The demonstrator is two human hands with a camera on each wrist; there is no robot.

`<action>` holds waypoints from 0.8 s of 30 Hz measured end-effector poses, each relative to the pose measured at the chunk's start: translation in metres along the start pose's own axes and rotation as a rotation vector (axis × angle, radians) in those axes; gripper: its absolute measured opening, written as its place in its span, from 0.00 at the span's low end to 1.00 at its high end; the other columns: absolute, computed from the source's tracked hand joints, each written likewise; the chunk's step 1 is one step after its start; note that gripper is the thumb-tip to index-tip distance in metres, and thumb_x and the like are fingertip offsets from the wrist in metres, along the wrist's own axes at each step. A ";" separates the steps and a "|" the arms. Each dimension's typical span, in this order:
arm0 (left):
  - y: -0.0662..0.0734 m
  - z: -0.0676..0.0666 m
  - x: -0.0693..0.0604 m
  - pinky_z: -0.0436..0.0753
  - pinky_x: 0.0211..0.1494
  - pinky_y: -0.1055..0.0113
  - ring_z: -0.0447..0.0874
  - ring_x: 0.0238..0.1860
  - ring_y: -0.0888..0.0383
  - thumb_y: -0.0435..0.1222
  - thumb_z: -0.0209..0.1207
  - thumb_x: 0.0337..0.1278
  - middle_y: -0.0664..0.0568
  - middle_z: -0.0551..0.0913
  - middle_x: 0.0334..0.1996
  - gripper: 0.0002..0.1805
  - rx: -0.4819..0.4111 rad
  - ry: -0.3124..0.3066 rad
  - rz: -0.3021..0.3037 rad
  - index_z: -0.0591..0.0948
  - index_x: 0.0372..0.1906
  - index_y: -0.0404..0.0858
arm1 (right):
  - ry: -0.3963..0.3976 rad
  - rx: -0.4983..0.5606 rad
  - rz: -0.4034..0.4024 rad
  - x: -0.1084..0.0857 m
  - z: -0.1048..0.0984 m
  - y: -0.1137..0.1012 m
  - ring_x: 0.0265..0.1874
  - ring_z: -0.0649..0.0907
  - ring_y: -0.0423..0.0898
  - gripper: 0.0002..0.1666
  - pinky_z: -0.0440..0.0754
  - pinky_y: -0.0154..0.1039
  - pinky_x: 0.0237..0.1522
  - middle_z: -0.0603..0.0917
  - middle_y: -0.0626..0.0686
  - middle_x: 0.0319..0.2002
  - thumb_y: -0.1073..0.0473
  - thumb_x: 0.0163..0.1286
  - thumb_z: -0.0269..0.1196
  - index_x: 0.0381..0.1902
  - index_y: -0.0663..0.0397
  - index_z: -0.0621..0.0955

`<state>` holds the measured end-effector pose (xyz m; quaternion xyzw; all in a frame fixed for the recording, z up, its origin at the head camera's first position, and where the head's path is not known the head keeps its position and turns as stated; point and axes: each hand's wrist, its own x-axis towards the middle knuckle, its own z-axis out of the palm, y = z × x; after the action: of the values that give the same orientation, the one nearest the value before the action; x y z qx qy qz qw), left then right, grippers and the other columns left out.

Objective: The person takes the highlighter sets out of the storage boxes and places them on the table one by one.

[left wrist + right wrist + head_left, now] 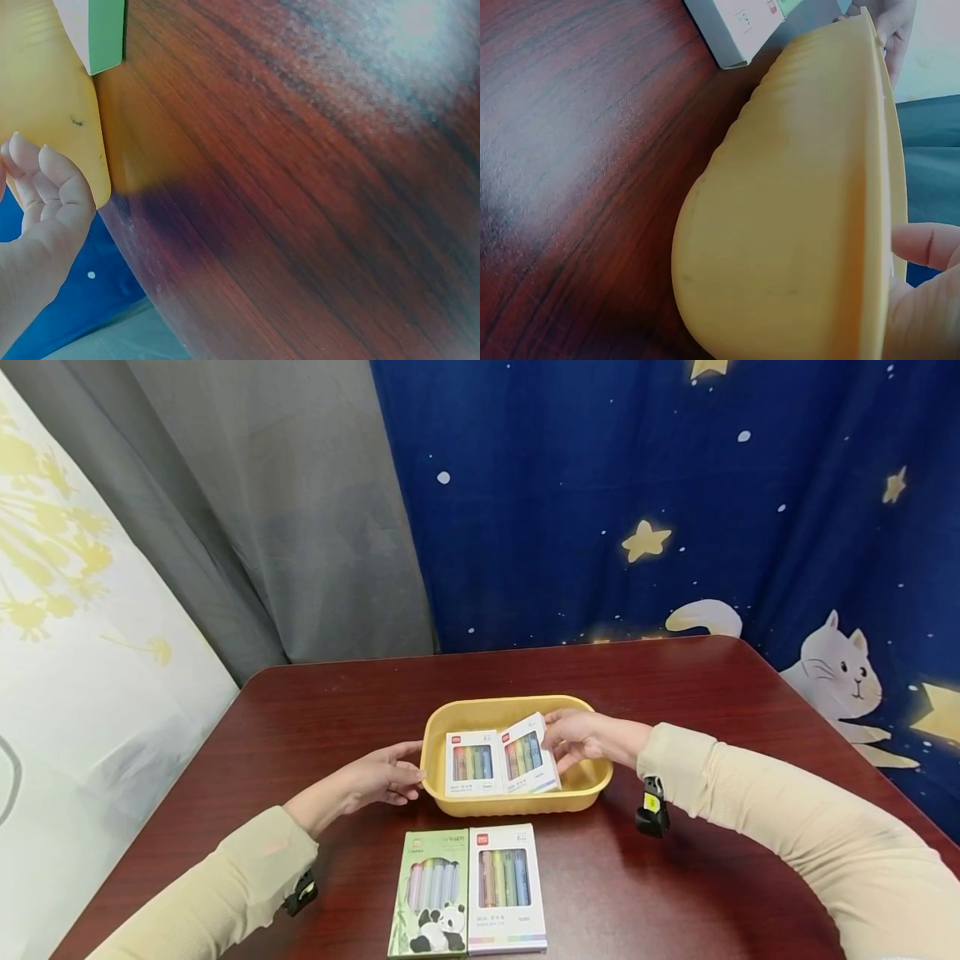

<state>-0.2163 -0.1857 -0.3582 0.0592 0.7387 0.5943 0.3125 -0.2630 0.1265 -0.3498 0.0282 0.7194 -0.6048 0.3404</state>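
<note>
A yellow plastic basket stands on the table with two white highlighter boxes inside. One highlighter box lies at the left; the other highlighter box is tilted beside it. My right hand grips the tilted box at its right edge, inside the basket. In the right wrist view, the basket wall hides most of that hand. My left hand holds the basket's left end, thumb and fingers at the rim. In the left wrist view, the curled left fingers lie against the basket's outer wall.
In front of the basket, a green panda pen box and another white highlighter box lie side by side. The dark red table meets a grey curtain and a blue starry curtain at the back.
</note>
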 end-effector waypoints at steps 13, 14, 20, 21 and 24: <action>0.000 -0.001 0.000 0.76 0.37 0.67 0.77 0.28 0.62 0.32 0.53 0.60 0.55 0.79 0.30 0.38 -0.003 0.008 -0.015 0.47 0.71 0.35 | 0.013 0.036 -0.041 -0.008 -0.005 -0.011 0.29 0.81 0.47 0.35 0.81 0.38 0.23 0.76 0.60 0.36 0.76 0.58 0.47 0.64 0.65 0.52; 0.001 -0.001 0.000 0.76 0.37 0.67 0.77 0.28 0.62 0.32 0.53 0.60 0.55 0.79 0.30 0.38 -0.002 0.008 -0.017 0.47 0.71 0.35 | 0.007 0.045 -0.046 -0.008 -0.005 -0.012 0.29 0.81 0.47 0.35 0.81 0.38 0.23 0.76 0.60 0.35 0.76 0.58 0.47 0.64 0.65 0.52; 0.001 -0.001 0.000 0.76 0.38 0.66 0.78 0.28 0.62 0.32 0.53 0.60 0.54 0.79 0.31 0.39 -0.001 0.006 -0.014 0.46 0.71 0.36 | -0.041 0.086 -0.087 -0.014 -0.011 -0.016 0.31 0.82 0.47 0.38 0.82 0.42 0.29 0.78 0.60 0.37 0.77 0.58 0.47 0.66 0.64 0.50; 0.001 -0.001 0.000 0.76 0.38 0.66 0.78 0.28 0.62 0.32 0.53 0.60 0.54 0.79 0.31 0.39 -0.002 0.004 -0.013 0.46 0.71 0.36 | -0.043 0.092 -0.092 -0.015 -0.012 -0.017 0.32 0.82 0.48 0.38 0.82 0.42 0.30 0.78 0.60 0.38 0.76 0.58 0.47 0.67 0.64 0.50; 0.000 -0.002 0.001 0.76 0.37 0.66 0.78 0.27 0.62 0.32 0.53 0.60 0.54 0.79 0.31 0.38 -0.005 0.001 -0.010 0.46 0.71 0.36 | -0.056 0.114 -0.105 -0.018 -0.014 -0.017 0.33 0.82 0.48 0.40 0.82 0.43 0.31 0.77 0.60 0.40 0.77 0.59 0.48 0.68 0.64 0.48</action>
<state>-0.2181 -0.1864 -0.3585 0.0546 0.7376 0.5946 0.3152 -0.2630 0.1409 -0.3248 -0.0072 0.6746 -0.6622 0.3261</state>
